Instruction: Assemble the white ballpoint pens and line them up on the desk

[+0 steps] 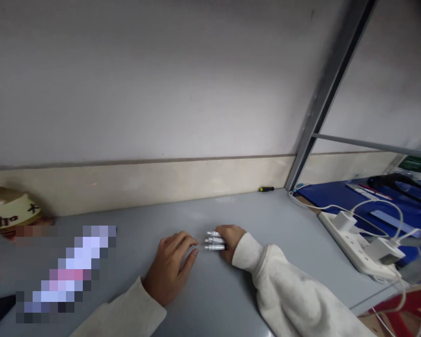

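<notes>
Several white pens (214, 247) lie side by side, low over the grey table, their tips pointing left. My right hand (232, 239) is closed around their right ends, and its palm hides the rest of them. Just left of the tips is my left hand (175, 262), with thumb and forefinger apart and nothing visible between them. A small gap separates the left fingertips from the pens. Whether the pens rest on the table surface or hang slightly above it I cannot tell.
A blurred-out phone-like object (70, 267) lies at the left, near a labelled bottle (14, 210). A black and yellow screwdriver-like tool (266, 189) lies by the wall. On the right are a power strip (358, 252) with chargers, cables and a metal post (308, 121).
</notes>
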`<action>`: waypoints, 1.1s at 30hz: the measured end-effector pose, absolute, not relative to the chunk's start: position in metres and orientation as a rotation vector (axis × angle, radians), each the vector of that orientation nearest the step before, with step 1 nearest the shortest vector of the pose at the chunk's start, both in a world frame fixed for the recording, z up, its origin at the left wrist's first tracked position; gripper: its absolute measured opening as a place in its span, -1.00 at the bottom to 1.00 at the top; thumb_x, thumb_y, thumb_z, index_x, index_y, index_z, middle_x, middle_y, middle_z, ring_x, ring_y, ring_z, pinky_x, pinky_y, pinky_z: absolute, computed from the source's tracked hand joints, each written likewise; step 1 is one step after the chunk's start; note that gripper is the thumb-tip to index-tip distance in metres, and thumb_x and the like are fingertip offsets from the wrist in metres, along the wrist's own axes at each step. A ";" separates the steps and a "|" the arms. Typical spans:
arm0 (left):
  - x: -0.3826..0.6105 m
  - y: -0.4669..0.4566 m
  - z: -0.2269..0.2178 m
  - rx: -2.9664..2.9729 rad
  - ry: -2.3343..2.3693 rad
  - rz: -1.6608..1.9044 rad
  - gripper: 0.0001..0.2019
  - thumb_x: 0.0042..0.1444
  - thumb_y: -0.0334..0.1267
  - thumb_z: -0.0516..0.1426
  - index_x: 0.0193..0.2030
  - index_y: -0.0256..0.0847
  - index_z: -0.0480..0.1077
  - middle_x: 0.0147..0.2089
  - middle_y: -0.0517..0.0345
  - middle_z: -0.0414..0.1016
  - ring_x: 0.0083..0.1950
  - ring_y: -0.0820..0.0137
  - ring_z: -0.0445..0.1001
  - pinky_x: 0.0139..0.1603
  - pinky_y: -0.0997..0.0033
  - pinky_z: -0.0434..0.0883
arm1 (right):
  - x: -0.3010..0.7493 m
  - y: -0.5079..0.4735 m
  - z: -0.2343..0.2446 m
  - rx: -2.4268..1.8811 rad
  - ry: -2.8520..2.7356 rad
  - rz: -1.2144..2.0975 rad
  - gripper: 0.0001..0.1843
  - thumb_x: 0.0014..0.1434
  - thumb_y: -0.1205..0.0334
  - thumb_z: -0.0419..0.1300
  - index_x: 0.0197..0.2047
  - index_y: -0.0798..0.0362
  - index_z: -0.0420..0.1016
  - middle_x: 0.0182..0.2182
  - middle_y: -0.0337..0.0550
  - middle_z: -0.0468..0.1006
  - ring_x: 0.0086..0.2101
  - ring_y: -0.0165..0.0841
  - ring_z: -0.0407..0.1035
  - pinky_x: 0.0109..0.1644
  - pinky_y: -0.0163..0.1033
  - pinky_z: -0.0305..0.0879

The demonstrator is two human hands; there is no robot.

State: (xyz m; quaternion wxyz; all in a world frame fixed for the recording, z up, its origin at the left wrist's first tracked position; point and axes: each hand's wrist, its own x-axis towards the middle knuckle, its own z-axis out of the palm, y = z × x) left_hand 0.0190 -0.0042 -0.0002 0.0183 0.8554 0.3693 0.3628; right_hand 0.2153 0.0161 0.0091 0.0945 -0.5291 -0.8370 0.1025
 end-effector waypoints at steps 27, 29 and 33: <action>0.037 -0.017 0.013 2.471 1.048 1.379 -0.77 0.15 -0.22 -0.02 -0.06 -0.16 0.22 -0.09 0.02 0.35 -0.04 0.26 0.33 -0.03 0.22 0.29 | 0.177 -0.001 0.015 -1.014 -1.393 0.954 -0.64 -0.14 0.02 0.22 -0.65 0.05 0.17 -0.75 -0.39 0.15 -0.66 -0.54 0.02 -0.61 -0.39 0.01; 0.044 -0.020 0.019 2.444 1.037 1.390 -0.72 0.14 -0.20 -0.02 -0.01 -0.17 0.19 -0.04 -0.01 0.32 0.02 0.23 0.30 0.01 0.18 0.28 | 0.171 -0.002 0.012 -0.942 -1.383 1.002 -0.64 -0.15 0.01 0.23 -0.64 0.05 0.17 -0.73 -0.39 0.14 -0.64 -0.54 0.01 -0.60 -0.39 0.01; 0.058 -0.026 0.027 2.392 1.069 1.305 -0.67 0.09 -0.20 0.05 0.01 -0.15 0.19 0.01 -0.02 0.31 0.05 0.19 0.28 0.03 0.13 0.26 | 0.164 -0.002 0.006 -0.871 -1.439 1.063 -0.62 -0.13 0.02 0.19 -0.65 0.03 0.07 -0.69 -0.37 0.10 -0.63 -0.53 0.01 -0.61 -0.37 0.01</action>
